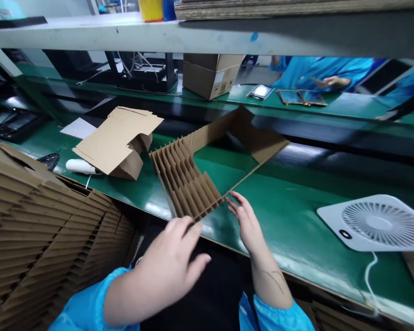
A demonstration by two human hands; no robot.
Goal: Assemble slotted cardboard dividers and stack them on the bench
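A brown cardboard divider (pixel 200 188) with a row of slotted partitions bunched at its left end lies on the green bench in front of me. Its far right part is an open frame of long strips, slightly blurred. My left hand (pixel 172 257) is at the divider's near left corner, thumb spread away from the fingers; whether the fingertips touch is unclear. At the near edge strip, my right hand (pixel 245 220) has its fingers stretched out, fingertips against the cardboard. No grip shows in either hand.
Left of the divider sits a folded cardboard piece (pixel 120 135), with a white roll-shaped object (pixel 81 166) beside it. Stacked cardboard dividers (pixel 48 234) rise at left. A white fan (pixel 379 223) with a cable stands right. Behind are a carton (pixel 210 76) and a co-worker's hand (pixel 333 82).
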